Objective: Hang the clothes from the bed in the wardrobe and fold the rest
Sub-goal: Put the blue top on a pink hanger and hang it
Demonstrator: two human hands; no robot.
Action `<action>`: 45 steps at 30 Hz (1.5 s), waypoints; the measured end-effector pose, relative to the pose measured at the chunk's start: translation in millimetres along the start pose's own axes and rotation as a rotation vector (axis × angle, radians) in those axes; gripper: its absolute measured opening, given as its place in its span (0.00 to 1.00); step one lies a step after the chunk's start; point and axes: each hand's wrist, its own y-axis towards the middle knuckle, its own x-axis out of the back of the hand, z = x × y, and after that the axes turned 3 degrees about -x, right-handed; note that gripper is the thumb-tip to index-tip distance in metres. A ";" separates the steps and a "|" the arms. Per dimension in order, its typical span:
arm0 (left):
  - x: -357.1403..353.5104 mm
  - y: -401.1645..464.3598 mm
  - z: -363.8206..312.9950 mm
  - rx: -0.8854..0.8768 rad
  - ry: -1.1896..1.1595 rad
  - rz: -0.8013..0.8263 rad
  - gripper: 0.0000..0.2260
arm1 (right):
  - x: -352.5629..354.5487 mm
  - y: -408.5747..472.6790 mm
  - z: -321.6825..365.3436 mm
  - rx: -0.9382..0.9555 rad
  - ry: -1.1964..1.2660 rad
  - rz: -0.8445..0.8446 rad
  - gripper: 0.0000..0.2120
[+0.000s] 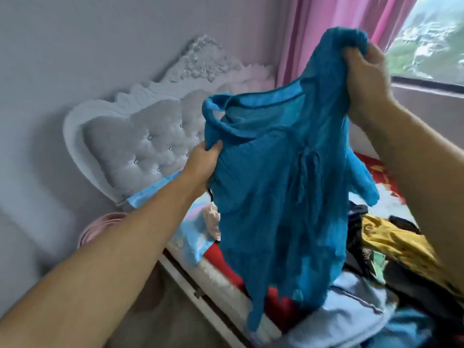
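We've got the blue top (281, 177) up mid-frame, left hand (200, 162) and right hand (366, 79) fingers clamped on bunched fabric. Its hem could snag the pile (391, 249) lower right and drag stuff off the bed.

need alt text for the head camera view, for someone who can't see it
Two bare hands hold up a sheer teal blouse above a bed: the left hand grips one edge, the right hand bunches the top. Below lies a pile of clothes, with a white tufted headboard and pink curtains behind.
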 end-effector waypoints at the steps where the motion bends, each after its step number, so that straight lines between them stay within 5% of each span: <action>1: 6.5 -10.6 -7.2 0.011 0.066 -0.002 0.09 | -7.3 -10.1 22.6 0.018 0.026 0.031 0.08; 4: 35.1 -57.2 -25.9 0.110 0.234 0.079 0.14 | -31.0 -60.5 83.2 0.049 0.028 0.136 0.09; 9: 71.0 -122.0 -44.4 0.027 0.552 0.271 0.05 | -56.8 -126.3 131.5 -0.095 0.079 0.325 0.07; 11: 88.9 -139.5 -49.8 0.042 0.390 0.217 0.10 | -64.2 -148.0 137.0 -0.191 0.120 0.409 0.07; 15: 145.6 -167.8 -56.2 0.205 -0.333 0.122 0.13 | -82.2 -180.6 121.6 -0.434 0.337 0.534 0.09; 18: 189.3 -203.6 -54.4 0.207 -0.508 0.084 0.10 | -106.1 -206.0 102.0 -0.567 0.435 0.640 0.11; 21: 228.3 -233.5 -54.4 0.128 -0.619 -0.144 0.10 | -132.5 -234.0 78.0 -0.647 0.368 0.706 0.10; 24: 272.6 -275.1 -66.3 0.010 -0.507 -0.325 0.12 | -162.6 -271.7 55.9 -0.666 0.347 0.822 0.10; 30: 349.0 -345.1 -85.5 -0.005 0.070 -0.606 0.14 | -208.2 -333.5 40.5 -0.694 0.421 0.890 0.08; 34: 403.7 -377.0 -106.5 -0.021 0.057 -0.778 0.13 | -249.7 -364.4 51.9 -0.634 0.326 1.013 0.09; 45: 544.8 -386.6 -168.7 -0.012 0.115 -0.723 0.15 | -441.5 -459.1 97.3 -0.391 -0.011 1.173 0.05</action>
